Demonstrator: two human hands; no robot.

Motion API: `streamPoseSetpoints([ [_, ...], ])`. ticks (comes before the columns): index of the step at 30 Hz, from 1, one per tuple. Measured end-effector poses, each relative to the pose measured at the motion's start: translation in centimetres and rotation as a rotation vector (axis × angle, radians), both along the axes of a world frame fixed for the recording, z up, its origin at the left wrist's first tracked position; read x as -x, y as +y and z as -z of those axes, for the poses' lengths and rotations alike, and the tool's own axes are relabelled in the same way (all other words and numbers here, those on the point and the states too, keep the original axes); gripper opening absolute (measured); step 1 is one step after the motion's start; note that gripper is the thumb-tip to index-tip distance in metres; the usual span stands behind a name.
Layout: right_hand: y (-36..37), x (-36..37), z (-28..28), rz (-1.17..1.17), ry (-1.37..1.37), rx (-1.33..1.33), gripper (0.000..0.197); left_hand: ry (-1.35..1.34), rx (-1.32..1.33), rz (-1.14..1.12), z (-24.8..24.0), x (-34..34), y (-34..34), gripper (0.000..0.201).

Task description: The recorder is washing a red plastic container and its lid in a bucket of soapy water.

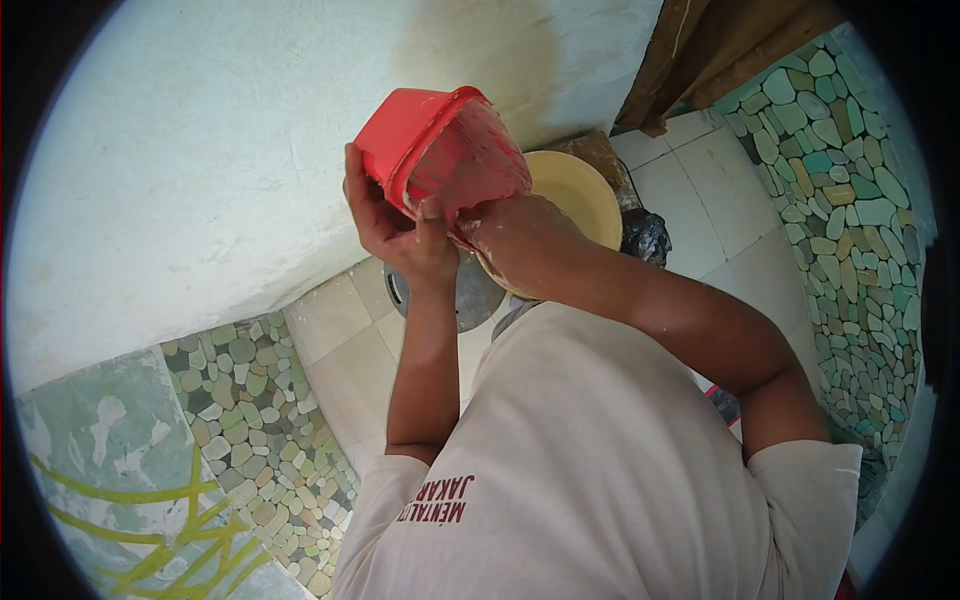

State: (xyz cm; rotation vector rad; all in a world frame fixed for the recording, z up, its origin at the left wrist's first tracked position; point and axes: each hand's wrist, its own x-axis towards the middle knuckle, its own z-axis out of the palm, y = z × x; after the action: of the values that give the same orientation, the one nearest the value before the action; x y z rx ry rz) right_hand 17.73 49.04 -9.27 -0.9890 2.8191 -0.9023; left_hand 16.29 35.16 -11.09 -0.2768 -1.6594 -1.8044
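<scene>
A red plastic tub (408, 128) is tilted on its side, its mouth facing right and toward me. Pale wet residue smears its inside wall. My left hand (408, 222) grips the tub from the left and below, with the thumb at the near rim. My right hand (520, 235) is curled at the tub's lower rim, with pale smears on its knuckles. Its fingertips are hidden, and I cannot see what they hold. Below the hands stands a yellow basin (575, 195), partly covered by my right hand and forearm.
A grey round lid-like object (470, 295) lies under my left wrist. A black plastic bag (645, 238) sits right of the basin. Beyond the basin is a brown board (600, 155). A whitish wall (220, 150) rises at left; brown cloth or wood (720, 45) hangs at upper right.
</scene>
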Motion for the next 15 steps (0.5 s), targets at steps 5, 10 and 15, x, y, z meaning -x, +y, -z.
streamPoseSetpoints([
  [5, 0.6, 0.5, 0.0, 0.038, -0.061, -0.203, 0.015, 0.013, -0.063, 0.020, 0.1, -0.2, 0.0, 0.089],
  [10, 0.7, 0.7, 0.4, -0.088, -0.034, -0.140, 0.013, -0.182, -0.012, -0.034, -0.2, 0.4, 0.5, 0.076],
  [15, 2.0, 1.4, 0.4, -0.188, 0.082, -0.220, 0.011, -0.386, 0.139, -0.109, -1.2, 1.4, 0.6, 0.067],
])
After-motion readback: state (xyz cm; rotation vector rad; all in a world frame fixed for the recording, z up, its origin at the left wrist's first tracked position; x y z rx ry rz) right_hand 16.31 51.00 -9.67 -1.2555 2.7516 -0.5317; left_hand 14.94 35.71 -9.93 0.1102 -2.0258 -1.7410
